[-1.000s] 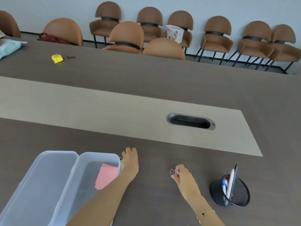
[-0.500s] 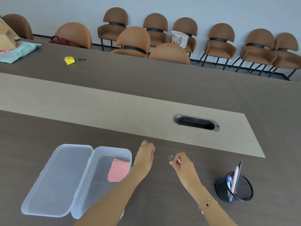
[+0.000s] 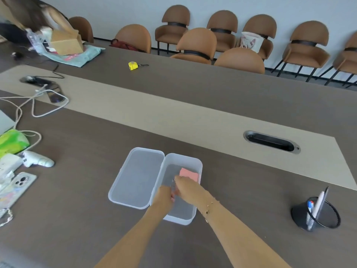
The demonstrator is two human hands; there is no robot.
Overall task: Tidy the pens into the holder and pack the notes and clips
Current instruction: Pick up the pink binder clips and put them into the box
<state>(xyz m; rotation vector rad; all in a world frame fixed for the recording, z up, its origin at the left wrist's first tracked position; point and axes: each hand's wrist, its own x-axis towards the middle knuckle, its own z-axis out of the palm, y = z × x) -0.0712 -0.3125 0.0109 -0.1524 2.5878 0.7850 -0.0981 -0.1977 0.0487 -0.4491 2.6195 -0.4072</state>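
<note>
Both hands are reaching into the clear box (image 3: 197, 165); my right hand (image 3: 186, 187) is pinching small clips over the pink notes (image 3: 188, 174); left hand (image 3: 164, 194) grip indiscernible; clips risk snagging, spilling outside; pens (image 3: 318, 202) standing in holder (image 3: 316, 215).

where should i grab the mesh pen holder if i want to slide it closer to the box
Grip the black mesh pen holder low on its outer wall, coming from its left side, which faces the box. It flares toward the base, and the pens lean out over the upper right rim, so a low side hold likely avoids them.
</note>
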